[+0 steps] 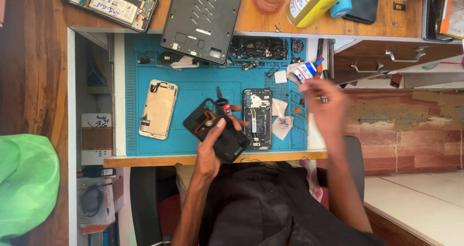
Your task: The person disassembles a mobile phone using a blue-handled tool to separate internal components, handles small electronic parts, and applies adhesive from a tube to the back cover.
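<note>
A: Entry, head view. Where is the left hand (209, 151)?

B: Over the near edge of the blue work mat (193, 89). It grips a black phone back cover (216, 131), thumb pressed on the inner face, fingers wrapped round the far side. The cover's inner side faces up, showing an orange ring part.

A: Long axis?

B: Diagonal: one end points far-left, the other near-right, toward the person's body. It is held just above the mat, overlapping the near-left corner of the opened phone (257, 119).

A: That opened phone?

B: Lies flat on the mat, long axis running near to far, insides up. White tissue scraps (281, 118) lie just to its right.

A: Right hand (325, 105)?

B: Blurred, at the mat's right edge, near a small white glue bottle with a blue cap (305, 71). Cannot tell whether its fingers are spread or pinching.

A: Other items?

B: A pale screen panel (158, 109) lies left on the mat, long axis near to far. A dark tablet frame (202, 18) and yellow can (311, 1) sit on the far wooden shelf.
</note>
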